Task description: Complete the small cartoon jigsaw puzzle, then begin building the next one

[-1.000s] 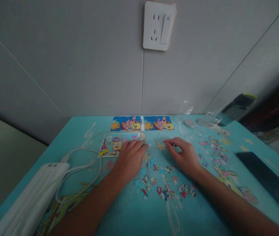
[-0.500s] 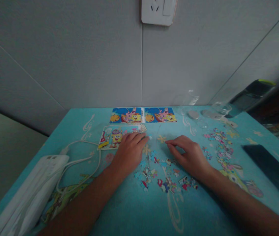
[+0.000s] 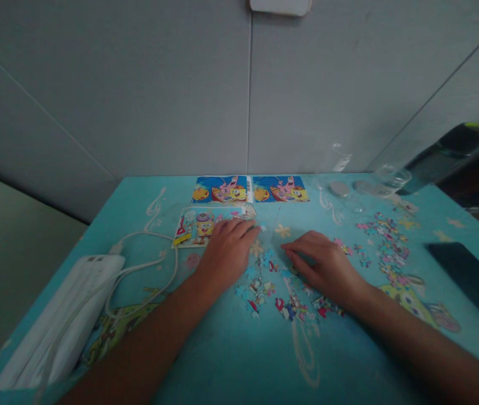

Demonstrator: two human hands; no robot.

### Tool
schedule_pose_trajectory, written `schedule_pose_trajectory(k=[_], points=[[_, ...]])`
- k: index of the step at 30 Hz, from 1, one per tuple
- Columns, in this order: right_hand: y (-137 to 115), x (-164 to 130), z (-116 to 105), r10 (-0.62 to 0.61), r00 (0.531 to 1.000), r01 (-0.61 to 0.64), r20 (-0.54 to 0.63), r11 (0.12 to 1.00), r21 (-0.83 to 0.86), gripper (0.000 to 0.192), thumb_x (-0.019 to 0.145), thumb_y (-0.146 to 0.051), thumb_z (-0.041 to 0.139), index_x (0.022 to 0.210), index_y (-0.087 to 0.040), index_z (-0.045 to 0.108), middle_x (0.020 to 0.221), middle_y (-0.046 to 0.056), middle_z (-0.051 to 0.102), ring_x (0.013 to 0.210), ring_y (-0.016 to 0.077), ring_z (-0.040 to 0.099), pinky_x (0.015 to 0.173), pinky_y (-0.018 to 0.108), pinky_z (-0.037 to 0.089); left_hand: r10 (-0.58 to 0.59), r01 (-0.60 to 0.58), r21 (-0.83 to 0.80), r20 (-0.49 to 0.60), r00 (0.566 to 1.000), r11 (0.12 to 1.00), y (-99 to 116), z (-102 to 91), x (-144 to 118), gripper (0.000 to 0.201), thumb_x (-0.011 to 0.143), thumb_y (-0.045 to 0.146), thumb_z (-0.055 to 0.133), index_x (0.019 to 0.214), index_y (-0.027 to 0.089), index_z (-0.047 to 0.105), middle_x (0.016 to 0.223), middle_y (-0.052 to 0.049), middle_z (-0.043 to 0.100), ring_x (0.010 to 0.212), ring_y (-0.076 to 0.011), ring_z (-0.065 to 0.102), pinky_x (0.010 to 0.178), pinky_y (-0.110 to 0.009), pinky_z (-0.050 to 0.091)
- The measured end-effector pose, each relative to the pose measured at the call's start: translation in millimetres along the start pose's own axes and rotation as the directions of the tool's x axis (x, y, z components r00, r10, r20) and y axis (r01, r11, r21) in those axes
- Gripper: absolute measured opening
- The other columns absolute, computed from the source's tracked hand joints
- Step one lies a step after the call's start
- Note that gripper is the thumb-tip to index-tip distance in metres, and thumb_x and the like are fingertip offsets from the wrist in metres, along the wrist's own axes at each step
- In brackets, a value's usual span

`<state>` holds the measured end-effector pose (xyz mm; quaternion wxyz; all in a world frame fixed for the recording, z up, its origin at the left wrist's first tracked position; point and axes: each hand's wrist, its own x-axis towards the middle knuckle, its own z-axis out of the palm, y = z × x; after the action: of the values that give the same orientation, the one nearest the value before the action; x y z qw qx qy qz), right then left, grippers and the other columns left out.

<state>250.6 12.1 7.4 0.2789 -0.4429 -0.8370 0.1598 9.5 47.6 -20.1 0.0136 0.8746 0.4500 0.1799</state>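
Note:
My left hand (image 3: 227,251) lies flat, palm down, on the turquoise cartoon-printed table (image 3: 222,354), its fingertips at the right edge of a partly assembled small jigsaw (image 3: 199,226). My right hand (image 3: 323,264) also rests palm down, fingers apart, over a scatter of several loose puzzle pieces (image 3: 279,295) between the two hands. Neither hand visibly holds a piece; what lies under the palms is hidden. A second scatter of pieces (image 3: 385,247) lies to the right of my right hand.
Two printed reference pictures (image 3: 250,189) lie side by side at the table's far edge against the grey wall. A white power strip (image 3: 59,320) with white cables sits at left. Clear containers and lids (image 3: 366,185) stand at the back right; a dark flat object (image 3: 471,281) lies at right.
The view has tilted downward, so the wall socket has slid out at the top. Both hands stay almost in place over the pieces; my right hand's fingers shifted slightly.

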Motion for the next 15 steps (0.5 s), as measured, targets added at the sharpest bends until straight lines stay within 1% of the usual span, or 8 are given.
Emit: schedule_pose_trajectory(k=[8, 12, 15], points=[[-1.4, 0.0, -1.9, -0.029, 1.0, 0.029, -0.007, 0.998, -0.048, 0.022, 0.099, -0.026, 0.053, 0.107, -0.022, 0.073, 0.087, 0.006, 0.071, 0.083, 0.0212, 0.062, 0.082, 0.038, 0.048, 0.012, -0.012, -0.003, -0.013, 1.0, 1.0, 0.5, -0.9, 0.9, 0.043, 0.093, 0.01, 0.049, 0.133, 0.024, 0.059, 0.138, -0.005, 0.06, 0.127, -0.0263, 0.05, 0.112, -0.051, 0.032], [-2.5, -2.1, 1.6, -0.052, 0.998, 0.053, 0.028, 0.998, -0.037, 0.023, 0.099, -0.027, 0.053, 0.108, -0.022, 0.073, 0.088, 0.006, 0.071, 0.084, 0.0217, 0.062, 0.083, 0.04, 0.047, 0.009, -0.009, -0.001, -0.006, 1.0, 1.0, 0.8, -0.5, 0.6, 0.043, 0.093, 0.011, 0.048, 0.133, 0.024, 0.059, 0.139, -0.005, 0.059, 0.127, -0.0268, 0.05, 0.111, -0.05, 0.033], [-9.4, -4.6, 7.1, -0.077, 0.995, 0.077, 0.063, 0.997, -0.003, 0.023, 0.099, -0.027, 0.053, 0.109, -0.023, 0.073, 0.091, 0.006, 0.072, 0.086, 0.0219, 0.063, 0.083, 0.04, 0.047, 0.005, -0.005, 0.003, -0.003, 1.0, 1.0, 0.7, 1.1, 0.4, 0.043, 0.093, 0.01, 0.048, 0.133, 0.025, 0.059, 0.14, -0.004, 0.059, 0.127, -0.0269, 0.049, 0.11, -0.049, 0.033]])
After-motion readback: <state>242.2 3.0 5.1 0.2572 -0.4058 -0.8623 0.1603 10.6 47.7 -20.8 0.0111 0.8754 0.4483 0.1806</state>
